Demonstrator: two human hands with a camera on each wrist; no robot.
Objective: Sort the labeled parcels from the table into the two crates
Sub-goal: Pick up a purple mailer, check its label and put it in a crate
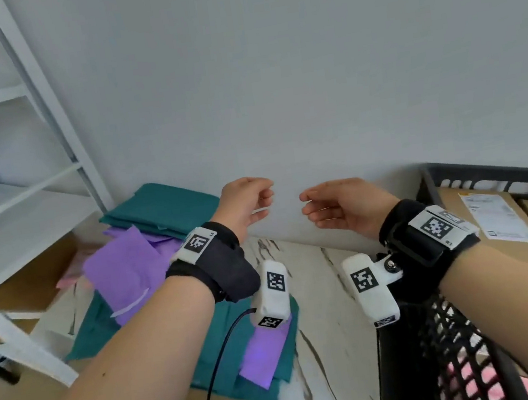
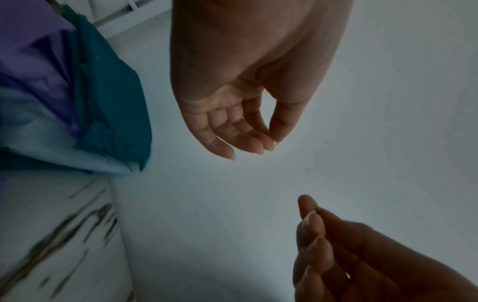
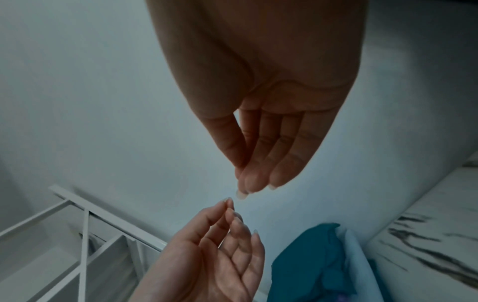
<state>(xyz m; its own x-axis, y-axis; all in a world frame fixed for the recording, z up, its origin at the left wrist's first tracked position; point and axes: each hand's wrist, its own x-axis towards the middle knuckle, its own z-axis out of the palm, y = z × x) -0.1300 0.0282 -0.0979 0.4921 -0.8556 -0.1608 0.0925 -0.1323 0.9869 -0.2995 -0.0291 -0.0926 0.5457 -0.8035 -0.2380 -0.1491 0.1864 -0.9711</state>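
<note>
Head view shows the left hand [image 1: 244, 204] and right hand [image 1: 341, 208] mid-frame, fingers loosely curled and holding nothing, likely between picks, while labeled parcels [image 1: 490, 223] already lie in the dark crate [image 1: 487, 175] at right.

White shelf unit [image 1: 46, 134] stood left against pale wall [image 1: 271, 64]; teal cloth [image 1: 162, 206] and purple cloth [image 1: 124, 268] lay heaped on marble-patterned desk [image 1: 322, 293].
</note>
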